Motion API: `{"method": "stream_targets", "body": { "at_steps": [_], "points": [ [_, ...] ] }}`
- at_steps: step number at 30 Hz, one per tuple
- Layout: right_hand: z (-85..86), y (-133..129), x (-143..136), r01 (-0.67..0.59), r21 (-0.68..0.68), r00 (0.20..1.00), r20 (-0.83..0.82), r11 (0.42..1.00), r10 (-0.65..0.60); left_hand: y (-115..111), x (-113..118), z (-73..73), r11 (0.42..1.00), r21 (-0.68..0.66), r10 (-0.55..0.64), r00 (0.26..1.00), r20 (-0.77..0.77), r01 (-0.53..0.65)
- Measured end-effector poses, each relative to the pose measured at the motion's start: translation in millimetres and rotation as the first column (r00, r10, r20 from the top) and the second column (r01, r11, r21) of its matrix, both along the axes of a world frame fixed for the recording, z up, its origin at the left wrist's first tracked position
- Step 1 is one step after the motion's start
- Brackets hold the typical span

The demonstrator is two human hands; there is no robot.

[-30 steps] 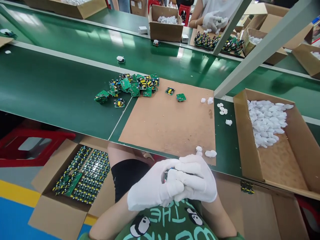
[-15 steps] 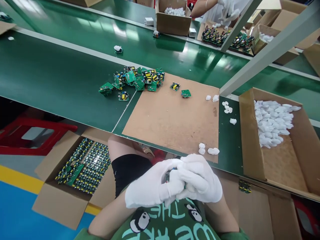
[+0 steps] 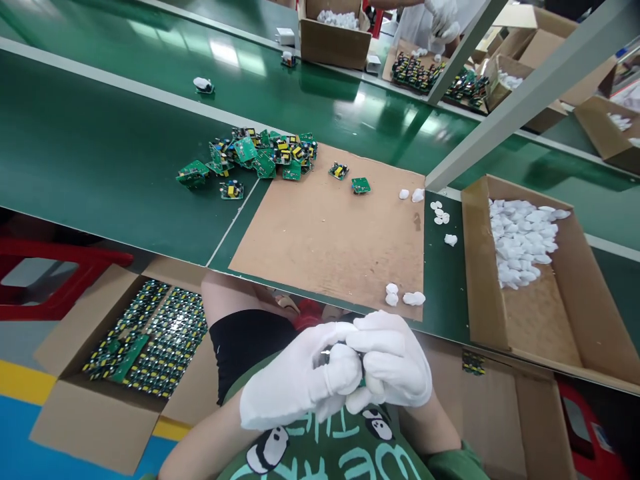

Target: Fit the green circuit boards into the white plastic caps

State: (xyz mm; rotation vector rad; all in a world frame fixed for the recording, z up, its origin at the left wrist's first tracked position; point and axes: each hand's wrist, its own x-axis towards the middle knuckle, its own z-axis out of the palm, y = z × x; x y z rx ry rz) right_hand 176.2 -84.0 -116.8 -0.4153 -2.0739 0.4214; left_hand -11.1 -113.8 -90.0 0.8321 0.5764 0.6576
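My left hand [image 3: 305, 377] and my right hand [image 3: 393, 360], both in white gloves, meet in front of my chest just off the table's near edge. Between them is a small circuit board [image 3: 325, 355], mostly covered by the gloves; only dark, shiny and green bits peek out. The fingers of both hands are closed around it. Whether a white piece is also pinched there, I cannot tell. Crumpled white pads [image 3: 413, 299] lie just beyond my right hand on a cardboard sheet [image 3: 320, 240]. Farther back on that sheet sit two loose boards, one being a green board [image 3: 361, 185].
A heap of circuit boards [image 3: 260, 157] lies at the sheet's far left. On the right stands a carton [image 3: 485, 267] of white pads, beside a slanted grey post [image 3: 470, 140]. Below left, an open box [image 3: 100, 423] holds rows of boards. A co-worker's gloved hands [image 3: 443, 20] are across the belt.
The view has shifted slightly, so the table things sit farther left. My fingers have moved a little around the board. A board with a white pad on the belt has moved left.
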Motion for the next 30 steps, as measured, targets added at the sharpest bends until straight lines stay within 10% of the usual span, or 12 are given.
{"method": "stream_targets", "body": {
  "at_steps": [12, 19, 30],
  "points": [
    [9.7, -0.2, -1.0, 0.08, 0.077, 0.978, 0.186, 0.994, -0.093, 7.0, 2.0, 3.5, 0.971, 0.233, 0.112, 0.956, -0.27, -0.048],
    [5.2, -1.7, -3.2, 0.045, 0.043, 0.994, 0.102, 0.998, -0.049, -3.3, -3.5, -17.4, 0.992, -0.126, 0.003, 0.969, 0.246, 0.029],
    [5.6, -4.0, -4.1, 0.087, 0.001, 0.964, 0.253, 0.996, -0.084, -1.2, -2.7, -10.2, 0.999, -0.007, 0.047, 0.987, 0.155, -0.047]
  ]
}}
